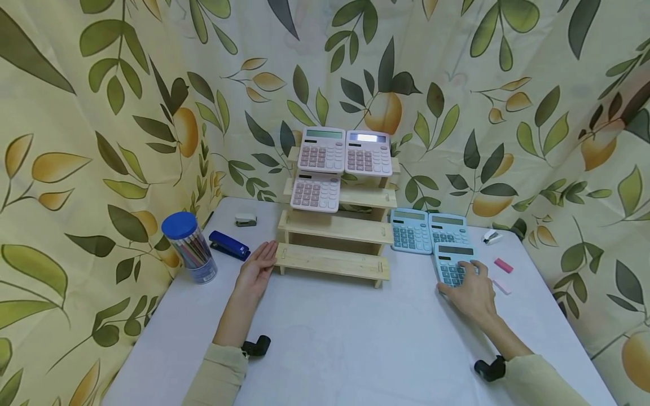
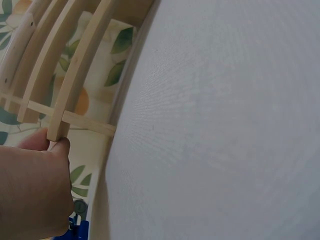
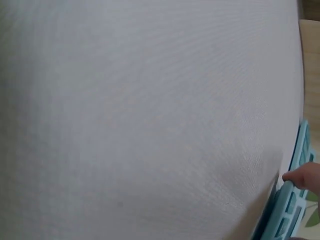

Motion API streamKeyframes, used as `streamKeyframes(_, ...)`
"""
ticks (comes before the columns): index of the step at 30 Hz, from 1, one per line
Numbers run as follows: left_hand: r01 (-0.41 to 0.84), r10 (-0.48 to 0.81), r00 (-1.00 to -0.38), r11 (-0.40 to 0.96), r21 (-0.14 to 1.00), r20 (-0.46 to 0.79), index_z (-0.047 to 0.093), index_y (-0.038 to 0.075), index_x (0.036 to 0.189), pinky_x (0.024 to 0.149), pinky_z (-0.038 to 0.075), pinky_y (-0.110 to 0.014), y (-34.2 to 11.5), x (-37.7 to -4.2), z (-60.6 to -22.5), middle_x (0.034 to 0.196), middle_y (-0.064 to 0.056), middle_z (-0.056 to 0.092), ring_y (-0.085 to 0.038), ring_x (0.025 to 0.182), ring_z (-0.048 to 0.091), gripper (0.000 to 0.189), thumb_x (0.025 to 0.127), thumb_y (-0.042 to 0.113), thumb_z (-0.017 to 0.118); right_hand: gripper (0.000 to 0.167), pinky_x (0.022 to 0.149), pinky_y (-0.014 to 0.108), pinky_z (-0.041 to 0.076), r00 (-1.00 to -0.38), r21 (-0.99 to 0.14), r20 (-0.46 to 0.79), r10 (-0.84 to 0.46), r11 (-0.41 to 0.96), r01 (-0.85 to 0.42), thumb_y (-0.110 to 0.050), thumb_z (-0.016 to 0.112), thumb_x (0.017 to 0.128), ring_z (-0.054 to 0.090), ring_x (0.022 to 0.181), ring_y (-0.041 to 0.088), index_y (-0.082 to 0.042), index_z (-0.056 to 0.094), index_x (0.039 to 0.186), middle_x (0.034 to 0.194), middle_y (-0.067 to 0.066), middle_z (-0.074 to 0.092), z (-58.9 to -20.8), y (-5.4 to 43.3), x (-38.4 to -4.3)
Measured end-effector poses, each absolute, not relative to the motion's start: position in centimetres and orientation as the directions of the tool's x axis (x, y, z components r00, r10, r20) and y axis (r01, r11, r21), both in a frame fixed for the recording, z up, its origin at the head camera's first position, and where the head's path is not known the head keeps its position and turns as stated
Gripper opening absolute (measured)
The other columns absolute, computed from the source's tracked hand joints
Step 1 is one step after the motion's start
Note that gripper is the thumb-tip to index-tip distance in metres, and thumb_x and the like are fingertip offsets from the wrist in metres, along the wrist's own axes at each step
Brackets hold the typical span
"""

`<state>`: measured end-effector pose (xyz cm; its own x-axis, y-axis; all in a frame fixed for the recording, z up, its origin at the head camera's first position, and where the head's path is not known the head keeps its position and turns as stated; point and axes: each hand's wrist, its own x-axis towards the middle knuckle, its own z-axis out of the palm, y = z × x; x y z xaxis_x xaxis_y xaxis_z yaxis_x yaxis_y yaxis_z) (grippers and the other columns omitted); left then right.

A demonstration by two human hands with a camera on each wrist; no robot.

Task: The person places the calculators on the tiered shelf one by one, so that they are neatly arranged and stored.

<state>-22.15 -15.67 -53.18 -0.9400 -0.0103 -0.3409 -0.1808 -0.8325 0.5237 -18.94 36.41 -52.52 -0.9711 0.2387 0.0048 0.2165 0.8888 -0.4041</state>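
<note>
A stepped wooden rack (image 1: 332, 262) stands at the back middle of the table. My left hand (image 1: 256, 265) is at the left end of its lowest tier; in the left wrist view the thumb and a finger pinch the end of that board (image 2: 59, 127). At the right, my right hand (image 1: 472, 290) grips a light blue calculator (image 1: 449, 273), thumb on its left edge and fingers over its keys. Two more blue calculators (image 1: 410, 231) lie just behind it. Three pale pink calculators (image 1: 316, 193) rest on the rack's upper tiers.
On the left are a clear jar of pencils with a blue lid (image 1: 189, 248), a blue stapler (image 1: 229, 245) and a small white stapler (image 1: 246, 220). To the right lie a pink eraser (image 1: 504, 265), a paler one (image 1: 501, 286) and a small white item (image 1: 491, 237). Leaf-patterned cloth hangs behind.
</note>
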Motion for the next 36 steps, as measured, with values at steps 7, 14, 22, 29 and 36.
streamKeyframes(7,-0.188,-0.013,-0.937,-0.824,0.535,-0.349,0.022,0.004,0.165,0.122,0.035,-0.032,-15.7,-22.1,-53.0,0.169,-0.017,0.031,-0.025,0.154,0.035,0.075,0.098,-0.025,0.036,0.093,0.1,0.081,0.041,-0.975,-0.415,0.031,0.222,0.89,0.189,-0.04,0.081,0.086,0.036,0.126,0.065,0.006,0.037,0.154,0.159,0.039,0.014,-51.5,36.2,-18.9)
streamKeyframes(14,-0.18,-0.018,-0.939,-0.822,0.54,-0.342,0.021,0.002,0.165,0.121,0.036,-0.031,-15.8,-22.0,-52.9,0.168,-0.017,0.031,-0.025,0.153,0.036,0.075,0.098,-0.025,0.036,0.085,0.103,0.08,0.04,-0.971,-0.435,0.172,0.168,0.897,0.078,-0.035,0.081,0.086,0.037,0.128,0.064,0.008,0.044,0.149,0.158,0.037,0.021,-49.1,35.1,-19.1)
streamKeyframes(22,-0.186,-0.017,-0.939,-0.816,0.547,-0.343,0.02,0.002,0.165,0.122,0.035,-0.032,-15.7,-22.0,-52.9,0.169,-0.017,0.03,-0.025,0.153,0.035,0.075,0.097,-0.026,0.036,0.081,0.105,0.076,0.042,-0.955,-0.433,0.265,0.137,0.901,0.009,-0.034,0.082,0.084,0.04,0.129,0.06,0.007,0.049,0.146,0.157,0.034,0.027,-46.1,33.0,-18.9)
streamKeyframes(29,-0.184,-0.011,-0.942,-0.818,0.545,-0.335,0.02,0.003,0.166,0.122,0.035,-0.031,-15.6,-22.0,-52.7,0.169,-0.017,0.029,-0.025,0.154,0.035,0.075,0.098,-0.025,0.036,0.08,0.102,0.073,0.046,-0.942,-0.425,0.319,0.099,0.904,-0.049,-0.031,0.085,0.083,0.043,0.127,0.059,0.007,0.051,0.144,0.156,0.033,0.03,-44.0,31.1,-18.4)
streamKeyframes(36,-0.173,-0.007,-0.949,-0.823,0.541,-0.315,0.018,0.002,0.165,0.122,0.035,-0.03,-15.7,-21.8,-52.8,0.17,-0.018,0.027,-0.026,0.155,0.032,0.076,0.097,-0.026,0.035,0.078,0.102,0.073,0.047,-0.935,-0.43,0.347,0.077,0.899,-0.085,-0.029,0.085,0.083,0.044,0.126,0.06,0.005,0.05,0.145,0.156,0.031,0.03,-42.7,29.4,-18.1)
